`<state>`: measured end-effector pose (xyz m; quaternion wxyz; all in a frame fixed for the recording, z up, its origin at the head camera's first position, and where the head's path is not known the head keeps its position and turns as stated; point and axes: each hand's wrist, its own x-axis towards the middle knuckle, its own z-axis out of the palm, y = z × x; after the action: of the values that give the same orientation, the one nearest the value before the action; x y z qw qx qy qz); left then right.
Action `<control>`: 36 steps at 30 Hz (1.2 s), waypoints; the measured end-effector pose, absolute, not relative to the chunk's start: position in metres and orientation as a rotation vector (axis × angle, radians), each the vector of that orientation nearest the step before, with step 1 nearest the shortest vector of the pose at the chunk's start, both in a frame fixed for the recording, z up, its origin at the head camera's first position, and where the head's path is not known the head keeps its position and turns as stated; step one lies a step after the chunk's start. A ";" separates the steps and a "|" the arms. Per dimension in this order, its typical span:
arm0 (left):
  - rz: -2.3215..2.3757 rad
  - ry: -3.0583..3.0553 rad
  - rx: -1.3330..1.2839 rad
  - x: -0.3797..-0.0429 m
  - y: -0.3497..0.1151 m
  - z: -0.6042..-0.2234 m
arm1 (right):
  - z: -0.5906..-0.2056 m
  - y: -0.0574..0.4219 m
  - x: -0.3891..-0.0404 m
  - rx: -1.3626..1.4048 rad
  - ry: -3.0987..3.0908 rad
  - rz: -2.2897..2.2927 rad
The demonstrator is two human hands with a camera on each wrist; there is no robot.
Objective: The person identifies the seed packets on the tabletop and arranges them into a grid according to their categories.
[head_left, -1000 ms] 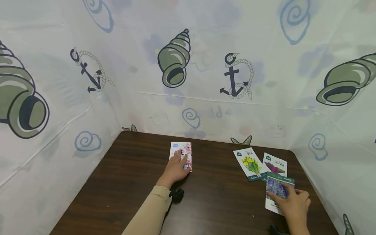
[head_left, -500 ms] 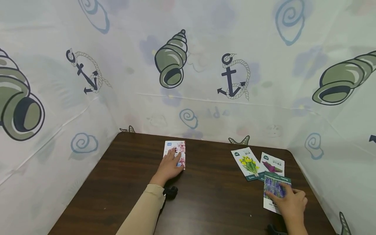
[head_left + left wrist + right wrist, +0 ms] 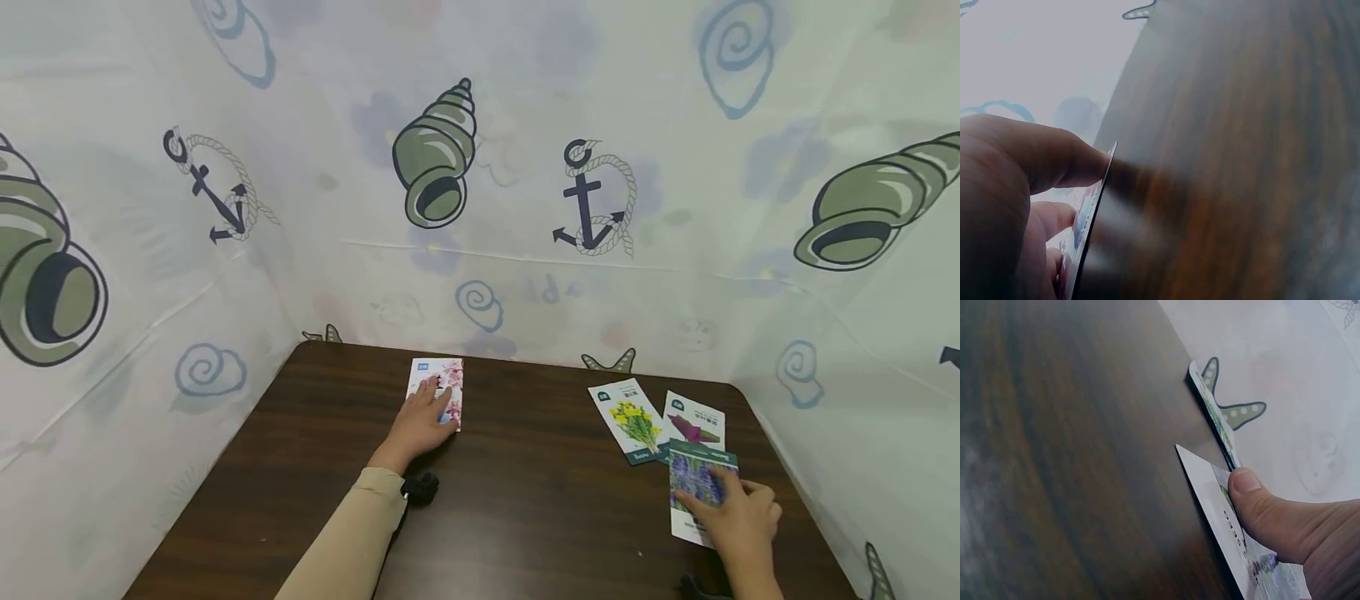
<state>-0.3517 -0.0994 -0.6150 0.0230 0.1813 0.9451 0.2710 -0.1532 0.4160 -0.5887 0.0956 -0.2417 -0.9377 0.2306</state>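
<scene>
My left hand (image 3: 420, 422) lies over a white seed packet with pink blossoms (image 3: 453, 379) toward the back of the table, fingers spread across its face. In the left wrist view the thumb (image 3: 1079, 159) touches the packet's edge. My right hand (image 3: 738, 517) holds a purple-flower seed packet (image 3: 688, 475) at the right, thumb at its left side and index finger on its face. The right wrist view shows the thumb (image 3: 1260, 500) on this packet. Behind it lie a yellow-flower packet (image 3: 626, 412) and a packet with a dark purple picture (image 3: 697, 421), which it partly overlaps.
The dark wood-grain table (image 3: 525, 500) carries all the packets. A white cloth (image 3: 525, 208) printed with shells and anchors surrounds its back and sides. A black wrist strap device (image 3: 422, 488) sits by my left sleeve.
My left hand and the blossom packet under it have slid left along the table. The right hand and its packet stay in place; the whole head view has shifted slightly.
</scene>
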 end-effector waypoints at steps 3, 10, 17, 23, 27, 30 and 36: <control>0.847 2.932 0.574 -0.351 -0.098 -0.615 | -0.588 0.414 -0.153 -0.732 -2.786 0.699; 0.882 2.937 0.496 -0.353 -0.098 -0.615 | -0.582 0.410 -0.155 -0.715 -2.799 0.730; 0.886 2.924 0.479 -0.351 -0.096 -0.610 | -0.580 0.405 -0.156 -0.673 -2.823 0.718; 0.888 2.897 0.495 -0.344 -0.096 -0.607 | -0.583 0.397 -0.154 -0.626 -2.821 0.745; 0.870 2.919 0.515 -0.344 -0.096 -0.610 | -0.582 0.390 -0.155 -0.568 -2.820 0.771; 0.865 2.923 0.518 -0.347 -0.096 -0.615 | -0.582 0.386 -0.154 -0.532 -2.818 0.791; 0.879 2.906 0.508 -0.349 -0.096 -0.616 | -0.583 0.378 -0.153 -0.477 -2.820 0.841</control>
<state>-0.3491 -0.0958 -0.6162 0.0319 0.1648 0.9436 0.2853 -0.1533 0.3782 -0.5828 0.0803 -0.1596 -0.9429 0.2811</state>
